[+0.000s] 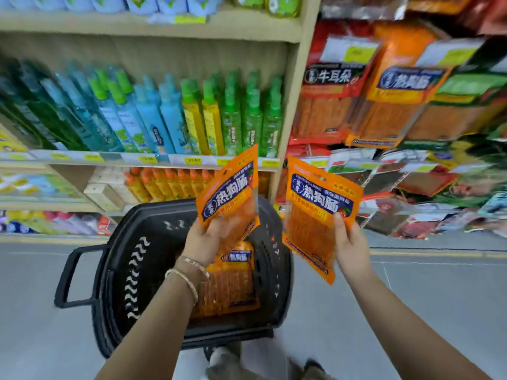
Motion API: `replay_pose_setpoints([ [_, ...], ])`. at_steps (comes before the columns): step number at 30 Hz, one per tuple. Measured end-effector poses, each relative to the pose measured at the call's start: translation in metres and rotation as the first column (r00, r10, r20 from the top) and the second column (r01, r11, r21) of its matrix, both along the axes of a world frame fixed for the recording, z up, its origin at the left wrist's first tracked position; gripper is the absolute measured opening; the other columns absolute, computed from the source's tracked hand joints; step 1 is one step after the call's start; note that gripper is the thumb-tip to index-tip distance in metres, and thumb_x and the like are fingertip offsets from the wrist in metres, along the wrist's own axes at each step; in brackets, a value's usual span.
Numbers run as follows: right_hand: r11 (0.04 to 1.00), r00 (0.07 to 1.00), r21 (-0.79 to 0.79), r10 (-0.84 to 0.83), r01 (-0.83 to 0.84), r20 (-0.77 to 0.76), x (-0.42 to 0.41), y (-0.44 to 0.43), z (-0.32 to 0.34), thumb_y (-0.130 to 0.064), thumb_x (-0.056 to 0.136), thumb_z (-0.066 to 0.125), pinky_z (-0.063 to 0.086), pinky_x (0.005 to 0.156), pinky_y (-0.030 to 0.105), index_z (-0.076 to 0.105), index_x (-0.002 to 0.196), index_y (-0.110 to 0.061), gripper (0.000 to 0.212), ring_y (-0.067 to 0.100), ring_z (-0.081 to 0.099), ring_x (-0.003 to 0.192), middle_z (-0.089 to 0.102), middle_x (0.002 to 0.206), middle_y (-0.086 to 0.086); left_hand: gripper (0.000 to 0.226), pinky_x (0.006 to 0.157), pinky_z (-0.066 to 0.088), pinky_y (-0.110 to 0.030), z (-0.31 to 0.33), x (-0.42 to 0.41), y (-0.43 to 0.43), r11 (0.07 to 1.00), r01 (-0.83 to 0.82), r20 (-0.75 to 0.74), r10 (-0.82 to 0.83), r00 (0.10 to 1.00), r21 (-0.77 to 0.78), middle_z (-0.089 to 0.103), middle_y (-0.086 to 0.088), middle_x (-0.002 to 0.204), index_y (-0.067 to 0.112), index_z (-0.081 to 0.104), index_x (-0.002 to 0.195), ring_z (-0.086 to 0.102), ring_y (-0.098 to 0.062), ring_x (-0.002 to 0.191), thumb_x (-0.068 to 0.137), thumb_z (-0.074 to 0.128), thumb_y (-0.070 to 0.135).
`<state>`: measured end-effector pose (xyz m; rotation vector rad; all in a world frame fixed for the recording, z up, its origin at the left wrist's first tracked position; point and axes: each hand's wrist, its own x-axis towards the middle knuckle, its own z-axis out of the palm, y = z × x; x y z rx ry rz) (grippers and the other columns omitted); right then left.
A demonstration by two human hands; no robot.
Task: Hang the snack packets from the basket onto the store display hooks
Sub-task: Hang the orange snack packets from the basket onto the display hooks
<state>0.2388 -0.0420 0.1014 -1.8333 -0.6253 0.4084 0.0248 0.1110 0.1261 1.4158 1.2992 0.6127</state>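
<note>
My left hand (pixel 204 237) grips an orange snack packet (pixel 229 187) by its lower part, above the black basket (pixel 131 270). My right hand (pixel 349 242) holds a second orange snack packet (pixel 315 212) at its right edge, thumb on the front. More of the same orange packets (pixel 233 281) lie inside the basket. Matching orange packets (pixel 395 105) hang on the display hooks at the upper right, beside red packets (pixel 329 86).
Wooden shelves at the left hold green, blue and yellow bottles (pixel 170 116) and orange bottles (pixel 164 185) below. A wooden post (pixel 295 105) separates the shelves from the hook display. The basket's handle (pixel 71 275) sticks out left. Grey floor (pixel 439 283) lies around.
</note>
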Motion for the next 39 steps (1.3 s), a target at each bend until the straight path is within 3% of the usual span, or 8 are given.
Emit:
replay_pose_setpoints([
  [10, 0.993, 0.948, 0.116, -0.042, 0.005, 0.314, 0.144, -0.099, 0.11, -0.022, 0.099, 0.046, 0.031, 0.056, 0.017, 0.043, 0.072, -0.028, 0.027, -0.006, 0.045, 0.059, 0.044, 0.064, -0.01, 0.074, 0.097, 0.029, -0.03, 0.097, 0.165, -0.074, 0.977, -0.048, 0.105, 0.027, 0.994, 0.206, 0.041, -0.019, 0.143, -0.001, 0.037, 0.139, 0.038, -0.03, 0.131, 0.092, 0.039, 0.056],
  [16, 0.953, 0.919, 0.29, -0.186, 0.083, 0.348, 0.215, -0.097, 0.175, -0.03, 0.096, 0.052, 0.033, 0.06, 0.037, 0.053, 0.075, -0.003, 0.034, 0.016, 0.043, 0.063, 0.055, 0.067, 0.015, 0.011, 0.096, 0.047, -0.04, 0.159, 0.221, -0.07, 0.951, -0.055, 0.394, -0.074, 0.916, 0.305, 0.068, -0.003, 0.103, 0.023, 0.064, 0.099, 0.062, -0.027, 0.105, 0.089, 0.06, 0.025],
  [22, 0.899, 0.921, 0.436, -0.195, 0.03, 0.338, 0.258, -0.061, 0.248, -0.036, 0.097, 0.05, 0.04, 0.062, 0.011, 0.058, 0.078, -0.026, 0.022, -0.01, 0.053, 0.067, 0.059, 0.075, -0.016, 0.014, 0.073, 0.047, -0.019, 0.221, 0.253, -0.04, 0.889, -0.22, 0.485, -0.002, 0.875, 0.401, 0.067, 0.014, 0.083, 0.026, 0.065, 0.082, 0.062, 0.002, 0.076, 0.089, 0.058, 0.036],
  [24, 0.88, 0.926, 0.476, -0.178, -0.002, 0.332, 0.269, -0.044, 0.27, -0.036, 0.097, 0.048, 0.046, 0.071, 0.016, 0.059, 0.086, -0.03, 0.016, -0.007, 0.058, 0.079, 0.063, 0.086, -0.013, 0.019, 0.059, 0.045, -0.01, 0.239, 0.261, -0.028, 0.875, -0.231, 0.504, -0.017, 0.863, 0.425, 0.067, 0.022, 0.069, 0.028, 0.065, 0.076, 0.06, 0.013, 0.063, 0.088, 0.058, 0.041],
  [27, 0.864, 0.944, 0.503, -0.155, -0.014, 0.293, 0.287, -0.013, 0.303, -0.036, 0.096, 0.048, 0.049, 0.074, 0.039, 0.059, 0.086, -0.021, 0.021, 0.02, 0.062, 0.082, 0.065, 0.089, 0.005, 0.025, 0.06, 0.051, -0.022, 0.26, 0.274, -0.008, 0.88, -0.192, 0.514, -0.067, 0.855, 0.435, 0.072, 0.016, 0.072, 0.026, 0.068, 0.079, 0.068, -0.002, 0.068, 0.085, 0.058, 0.048],
  [30, 0.841, 0.972, 0.54, -0.087, -0.045, 0.217, 0.304, 0.021, 0.331, -0.034, 0.095, 0.05, 0.044, 0.069, 0.033, 0.059, 0.079, -0.017, 0.025, 0.012, 0.056, 0.072, 0.064, 0.079, 0.005, 0.026, 0.06, 0.052, -0.026, 0.276, 0.29, 0.01, 0.865, -0.175, 0.522, -0.113, 0.845, 0.47, 0.073, 0.012, 0.075, 0.031, 0.07, 0.076, 0.07, -0.008, 0.069, 0.08, 0.058, 0.054],
  [35, 0.805, 0.998, 0.592, 0.002, -0.037, 0.059, 0.326, 0.071, 0.361, -0.035, 0.095, 0.049, 0.044, 0.088, 0.034, 0.061, 0.098, -0.007, 0.031, 0.02, 0.058, 0.104, 0.063, 0.114, 0.013, 0.021, 0.062, 0.05, -0.029, 0.293, 0.314, 0.037, 0.856, -0.164, 0.542, -0.152, 0.826, 0.491, 0.073, 0.01, 0.074, 0.037, 0.071, 0.072, 0.07, -0.009, 0.068, 0.081, 0.06, 0.051],
  [39, 0.789, 0.996, 0.609, 0.091, -0.081, 0.014, 0.339, 0.096, 0.373, -0.034, 0.095, 0.049, 0.041, 0.091, 0.032, 0.06, 0.097, -0.02, 0.018, 0.008, 0.056, 0.101, 0.061, 0.123, 0.004, 0.025, 0.066, 0.054, -0.033, 0.297, 0.329, 0.048, 0.867, -0.132, 0.561, -0.188, 0.806, 0.481, 0.074, 0.003, 0.078, 0.027, 0.07, 0.077, 0.071, -0.015, 0.072, 0.083, 0.06, 0.049],
])
